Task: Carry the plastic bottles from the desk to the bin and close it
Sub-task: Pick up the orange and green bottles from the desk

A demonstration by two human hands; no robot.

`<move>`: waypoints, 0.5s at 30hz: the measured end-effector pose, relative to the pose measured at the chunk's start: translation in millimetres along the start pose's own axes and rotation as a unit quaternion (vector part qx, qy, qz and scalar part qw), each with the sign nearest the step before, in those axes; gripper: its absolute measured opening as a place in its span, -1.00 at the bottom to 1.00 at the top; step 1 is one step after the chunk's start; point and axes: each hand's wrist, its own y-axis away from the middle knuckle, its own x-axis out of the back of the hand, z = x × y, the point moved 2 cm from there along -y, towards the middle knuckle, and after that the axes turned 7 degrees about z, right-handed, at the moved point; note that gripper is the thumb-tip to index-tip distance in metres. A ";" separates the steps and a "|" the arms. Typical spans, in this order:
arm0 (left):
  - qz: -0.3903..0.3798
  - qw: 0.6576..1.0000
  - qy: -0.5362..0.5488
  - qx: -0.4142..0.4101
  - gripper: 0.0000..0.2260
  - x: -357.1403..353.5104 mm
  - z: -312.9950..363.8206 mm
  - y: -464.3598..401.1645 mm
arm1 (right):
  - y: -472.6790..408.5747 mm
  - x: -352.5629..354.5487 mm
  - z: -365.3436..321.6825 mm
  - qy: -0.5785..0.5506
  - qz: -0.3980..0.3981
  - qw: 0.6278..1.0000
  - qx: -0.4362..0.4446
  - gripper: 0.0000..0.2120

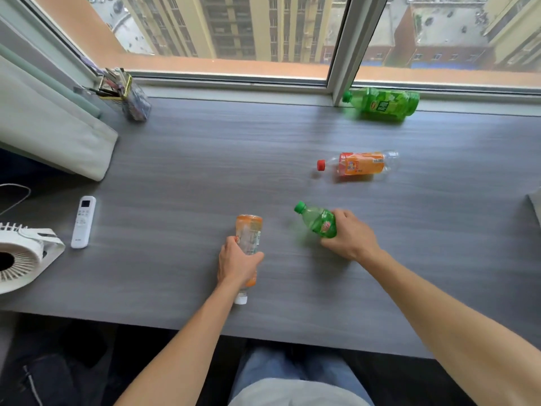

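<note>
Several plastic bottles lie on the grey desk (181, 159). My left hand (235, 263) grips a clear bottle with an orange label (249, 234), its white cap pointing toward me. My right hand (349, 234) is closed around a small green bottle (317, 219) with a green cap pointing left. An orange-labelled bottle with a red cap (358, 164) lies on its side farther back. A large green bottle (383, 104) lies by the window sill. No bin is in view.
A white remote (83, 221) and a white fan (23, 256) sit at the desk's left. A pen holder (128, 96) stands in the back left corner beside a pale cushion (49, 130). The window frame (341, 51) runs behind the desk. My legs show below the front edge.
</note>
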 end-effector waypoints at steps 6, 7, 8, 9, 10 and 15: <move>-0.084 0.995 -0.043 -0.026 -0.49 11.2 -38.6 55.4 | 113.1 -17.3 38.8 -0.148 -0.038 0.983 -0.101 -0.57; -0.093 0.993 -0.060 -0.032 -0.47 10.9 -44.2 62.0 | 131.2 -21.6 46.0 -0.162 -0.041 0.979 -0.116 -0.57; -0.104 0.991 -0.076 -0.037 -0.46 10.0 -49.4 68.5 | 148.5 -25.8 52.8 -0.177 -0.043 0.974 -0.132 -0.57; -0.117 0.988 -0.091 -0.045 -0.46 9.4 -54.5 75.0 | 165.1 -29.9 58.8 -0.193 -0.047 0.969 -0.149 -0.57; -0.130 0.984 -0.105 -0.053 -0.47 8.9 -59.8 81.4 | 181.4 -33.7 64.3 -0.211 -0.052 0.962 -0.167 -0.57; -0.185 0.956 -0.191 -0.125 -0.49 10.7 -85.2 98.0 | 250.5 -51.5 82.1 -0.276 -0.046 0.927 -0.250 -0.55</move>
